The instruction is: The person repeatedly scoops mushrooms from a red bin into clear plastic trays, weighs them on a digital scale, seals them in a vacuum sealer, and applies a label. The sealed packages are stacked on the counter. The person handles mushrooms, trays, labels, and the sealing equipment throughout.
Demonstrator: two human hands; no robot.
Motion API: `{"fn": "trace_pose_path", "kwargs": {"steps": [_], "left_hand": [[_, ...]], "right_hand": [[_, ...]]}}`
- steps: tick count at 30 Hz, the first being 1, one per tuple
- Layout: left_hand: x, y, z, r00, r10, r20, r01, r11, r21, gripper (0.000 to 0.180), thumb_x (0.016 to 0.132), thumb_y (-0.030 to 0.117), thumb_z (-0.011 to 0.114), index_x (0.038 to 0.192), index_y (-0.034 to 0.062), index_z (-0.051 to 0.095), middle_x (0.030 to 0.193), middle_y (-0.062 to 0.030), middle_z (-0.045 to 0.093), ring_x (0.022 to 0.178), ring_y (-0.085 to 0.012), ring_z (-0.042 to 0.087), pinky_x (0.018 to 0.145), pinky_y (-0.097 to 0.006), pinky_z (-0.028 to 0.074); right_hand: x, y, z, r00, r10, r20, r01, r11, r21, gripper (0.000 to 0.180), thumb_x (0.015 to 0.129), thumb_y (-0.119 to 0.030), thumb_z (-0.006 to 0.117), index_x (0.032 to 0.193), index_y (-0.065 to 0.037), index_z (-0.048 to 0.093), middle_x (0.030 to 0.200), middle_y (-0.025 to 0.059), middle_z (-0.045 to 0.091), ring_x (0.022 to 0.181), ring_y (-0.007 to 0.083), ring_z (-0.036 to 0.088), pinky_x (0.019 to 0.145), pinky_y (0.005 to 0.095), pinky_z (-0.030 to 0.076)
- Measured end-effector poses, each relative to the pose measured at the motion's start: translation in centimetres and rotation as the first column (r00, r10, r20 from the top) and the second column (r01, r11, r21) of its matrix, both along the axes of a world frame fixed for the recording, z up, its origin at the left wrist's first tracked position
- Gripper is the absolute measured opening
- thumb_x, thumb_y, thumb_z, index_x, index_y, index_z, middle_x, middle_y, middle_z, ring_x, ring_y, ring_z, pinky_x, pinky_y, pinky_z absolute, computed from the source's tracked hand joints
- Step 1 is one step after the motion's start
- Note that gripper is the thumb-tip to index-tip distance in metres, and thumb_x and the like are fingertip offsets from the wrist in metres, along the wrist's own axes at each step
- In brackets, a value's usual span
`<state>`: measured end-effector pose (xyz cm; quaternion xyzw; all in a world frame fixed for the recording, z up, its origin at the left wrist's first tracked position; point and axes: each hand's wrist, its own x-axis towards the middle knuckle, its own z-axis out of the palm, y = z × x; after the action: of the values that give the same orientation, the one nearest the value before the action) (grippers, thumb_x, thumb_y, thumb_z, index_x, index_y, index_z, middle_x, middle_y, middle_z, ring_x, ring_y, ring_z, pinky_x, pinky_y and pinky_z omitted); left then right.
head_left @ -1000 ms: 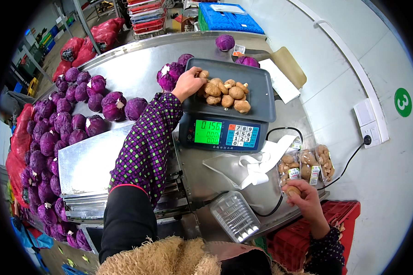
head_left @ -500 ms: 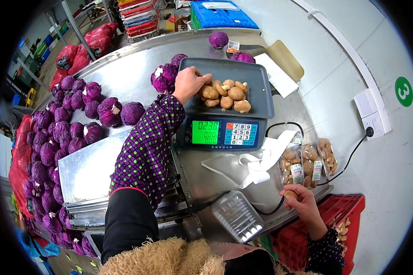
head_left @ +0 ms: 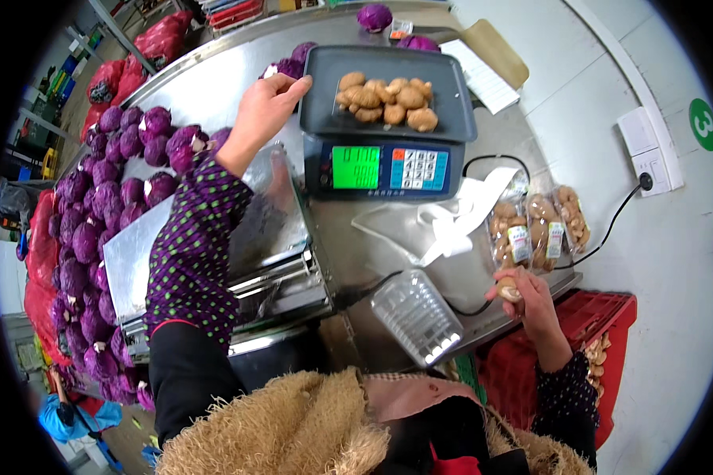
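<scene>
On the steel worktop (head_left: 214, 79), purple cabbages (head_left: 95, 206) are heaped at the left. Brown mushrooms (head_left: 388, 99) are piled in the scale tray (head_left: 451, 119). Beside its left rim the left hand (head_left: 265, 111) is held with its grip open, empty. One mushroom (head_left: 509, 290) is clamped in the right hand (head_left: 531, 297), near bagged mushrooms (head_left: 535, 226).

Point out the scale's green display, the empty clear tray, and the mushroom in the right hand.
green display (head_left: 356, 166), head view, screen centre
clear tray (head_left: 417, 315), head view, ribbed base
mushroom (head_left: 510, 290), head view, exposed cap
</scene>
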<state>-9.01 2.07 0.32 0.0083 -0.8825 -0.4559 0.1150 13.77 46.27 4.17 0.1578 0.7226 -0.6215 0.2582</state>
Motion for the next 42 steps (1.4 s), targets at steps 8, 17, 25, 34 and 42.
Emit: {"fn": "trace_pose_path", "kwargs": {"steps": [8, 17, 25, 34, 42], "left_hand": [[7.4, 0.8, 3.7, 0.95, -0.277, 0.143, 0.289, 0.954, -0.073, 0.032, 0.086, 0.028, 0.068, 0.095, -0.0024, 0.069, 0.079, -0.0107, 0.069, 0.07, -0.0163, 0.062, 0.069, -0.031, 0.051], [4.5, -1.5, -0.5, 0.96, -0.204, 0.193, 0.209, 0.978, -0.007, 0.033, 0.087, 0.027, 0.067, 0.101, -0.0024, 0.069, 0.079, -0.011, 0.069, 0.067, -0.0169, 0.064, 0.066, -0.032, 0.051], [1.3, 0.4, -3.8, 0.931, -0.261, 0.254, 0.252, 0.965, 0.069, 0.033, 0.087, 0.026, 0.067, 0.105, -0.0016, 0.067, 0.078, -0.006, 0.067, 0.065, -0.0118, 0.061, 0.056, -0.026, 0.048], [-3.2, 2.5, -5.3, 0.993, -0.092, 0.076, 0.097, 0.993, -0.063, 0.042, 0.088, 0.031, 0.06, 0.114, -0.0027, 0.061, 0.102, -0.0235, 0.067, 0.102, -0.0354, 0.064, 0.09, -0.04, 0.049], [-7.4, 5.3, -6.4, 0.967, -0.105, 0.231, 0.097, 0.994, 0.047, 0.068, 0.091, 0.052, 0.05, 0.12, -0.0082, 0.057, 0.108, -0.03, 0.064, 0.108, -0.0408, 0.061, 0.094, -0.04, 0.046]], "right_hand": [[-4.0, -6.5, -0.1, 0.982, 0.138, -0.129, -0.148, 0.986, -0.073, 0.028, 0.101, -0.019, 0.045, 0.115, 0.002, 0.059, 0.099, 0.0113, 0.067, 0.064, 0.0112, 0.057, 0.056, 0.0227, 0.046], [-5.5, -3.9, -3.9, 0.981, 0.122, -0.153, -0.111, 0.991, 0.078, 0.021, 0.098, -0.015, 0.054, 0.112, -0.001, 0.061, 0.095, 0.0075, 0.067, 0.074, 0.0096, 0.06, 0.062, 0.0222, 0.049], [-2.7, 2.5, -13.0, 0.786, 0.599, -0.153, -0.385, 0.668, 0.637, 0.036, 0.072, -0.02, 0.079, 0.093, -0.003, 0.055, 0.088, 0.014, 0.064, 0.082, 0.0292, 0.063, 0.071, 0.0385, 0.05], [-11.2, 0.7, -8.3, 0.831, 0.448, -0.329, -0.18, 0.778, 0.602, 0.028, 0.088, -0.028, 0.066, 0.097, -0.002, 0.066, 0.08, 0.0148, 0.068, 0.081, 0.0244, 0.067, 0.07, 0.0348, 0.051], [-32.2, -10.9, -10.6, 0.834, 0.085, -0.546, 0.109, 0.943, 0.314, 0.038, 0.093, -0.026, 0.06, 0.115, 0.006, 0.061, 0.101, 0.0192, 0.069, 0.092, 0.0219, 0.067, 0.075, 0.0329, 0.052]]}}
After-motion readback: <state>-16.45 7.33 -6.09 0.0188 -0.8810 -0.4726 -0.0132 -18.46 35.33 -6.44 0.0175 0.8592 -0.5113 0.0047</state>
